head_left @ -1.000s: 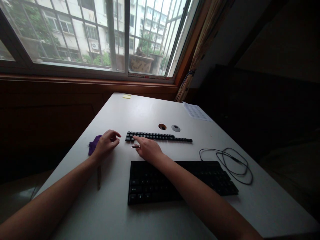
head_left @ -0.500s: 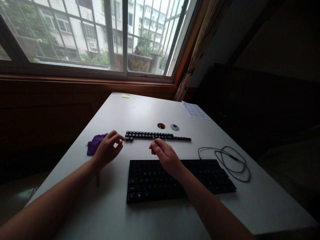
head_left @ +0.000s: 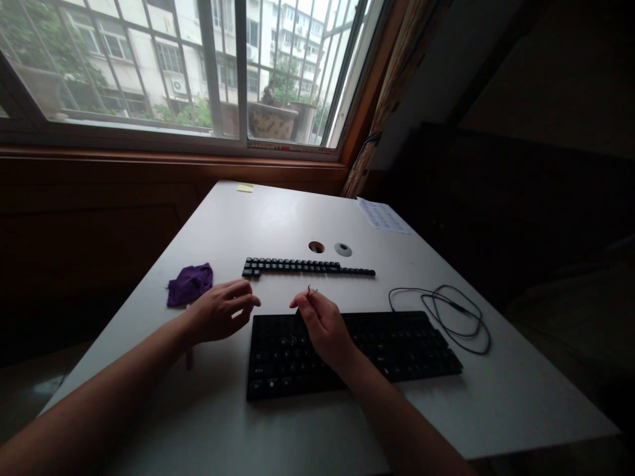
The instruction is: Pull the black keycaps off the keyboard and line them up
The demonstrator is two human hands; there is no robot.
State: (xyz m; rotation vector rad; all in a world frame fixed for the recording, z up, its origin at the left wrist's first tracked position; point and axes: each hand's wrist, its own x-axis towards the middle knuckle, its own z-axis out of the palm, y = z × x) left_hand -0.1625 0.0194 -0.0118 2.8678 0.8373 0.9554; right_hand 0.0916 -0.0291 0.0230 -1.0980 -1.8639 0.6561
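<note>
Right hand (head_left: 322, 324) pinches a small pronged tool (head_left: 308, 289); left hand (head_left: 224, 308) is loosely spread. Steady the keyboard (head_left: 391, 344) near the front edge of the worktop (head_left: 506, 410), lifting straight.

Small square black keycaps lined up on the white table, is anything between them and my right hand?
Nothing visible stands in the way: white tabletop shows between your right hand and the small square black keycaps. That hand grips a thin, pronged tool; your left hand is near their left end.
</note>
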